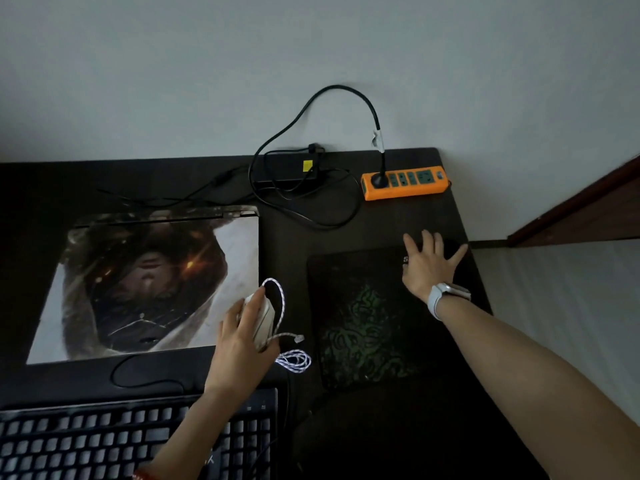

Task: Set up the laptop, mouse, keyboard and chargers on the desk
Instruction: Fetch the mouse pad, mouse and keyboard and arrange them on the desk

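desk setup, mid-arrangement: left hand (pixel 242 336) on mouse, right hand (pixel 429 261) on pad.

left hand closed around a white mouse (pixel 261 322), its braided white cable (pixel 294 358) looped loose just right of the fingers, plug end free, likely carried toward the mouse pad (pixel 374 323). right hand flat, fingers spread, empty, pressing the pad's far corner, probably to square it on the desk (pixel 346 233). pad carries a green snake-like emblem; white lettering under the palm unreadable. closed laptop (pixel 138 285), lid art of a face, lies left of the left hand; keyboard (pixel 104 441) below its wrist. charger brick (pixel 287 169), yellow sticker unreadable, and orange power strip (pixel 405 181) lie beyond both hands.
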Motion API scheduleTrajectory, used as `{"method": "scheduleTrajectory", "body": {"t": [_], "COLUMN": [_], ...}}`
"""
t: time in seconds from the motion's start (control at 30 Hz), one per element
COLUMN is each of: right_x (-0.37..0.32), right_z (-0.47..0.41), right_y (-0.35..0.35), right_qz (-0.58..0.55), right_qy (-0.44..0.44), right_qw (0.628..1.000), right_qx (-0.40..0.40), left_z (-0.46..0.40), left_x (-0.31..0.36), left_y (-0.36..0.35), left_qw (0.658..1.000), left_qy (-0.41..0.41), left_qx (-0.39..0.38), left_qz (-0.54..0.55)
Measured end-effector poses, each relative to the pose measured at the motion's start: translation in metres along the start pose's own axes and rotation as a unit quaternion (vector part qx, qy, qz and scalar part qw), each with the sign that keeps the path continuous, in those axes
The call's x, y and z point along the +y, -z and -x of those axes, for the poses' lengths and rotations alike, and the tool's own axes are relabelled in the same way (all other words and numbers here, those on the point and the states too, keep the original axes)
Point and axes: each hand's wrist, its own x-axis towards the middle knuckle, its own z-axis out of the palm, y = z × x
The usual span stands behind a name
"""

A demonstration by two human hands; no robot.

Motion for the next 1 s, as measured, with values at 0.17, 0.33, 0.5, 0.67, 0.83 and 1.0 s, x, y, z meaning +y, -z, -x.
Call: {"method": "scheduleTrajectory", "body": {"t": [0.17,0.33,0.5,0.67,0.83,1.0], "right_x": [-0.002,0.022,0.048,0.059,0.06,0.07], "right_z": [0.057,0.105,0.107,0.102,0.115,0.116], "right_y": [-0.035,-0.061,-0.058,-0.049,-0.054,-0.053], "right_qz": [-0.073,-0.122,-0.206,-0.222,-0.199,-0.231], "right_qy": [0.047,-0.106,-0.23,-0.258,-0.25,-0.267], "right_qw": [0.996,0.985,0.949,0.938,0.945,0.933], "right_qx": [-0.024,-0.052,-0.061,-0.062,-0.068,-0.074], "left_z": [-0.002,-0.007,-0.01,-0.005,0.0,0.006], "left_x": [0.014,0.02,0.017,0.015,0.014,0.008], "left_y": [-0.016,-0.032,-0.036,-0.035,-0.032,-0.025], "left_qw": [0.998,0.985,0.983,0.984,0.985,0.987], "left_qy": [-0.001,0.026,0.036,0.037,0.041,0.04], "left_qx": [0.013,0.012,-0.003,-0.005,0.0,0.006], "left_qz": [-0.061,-0.172,-0.181,-0.175,-0.169,-0.155]}}
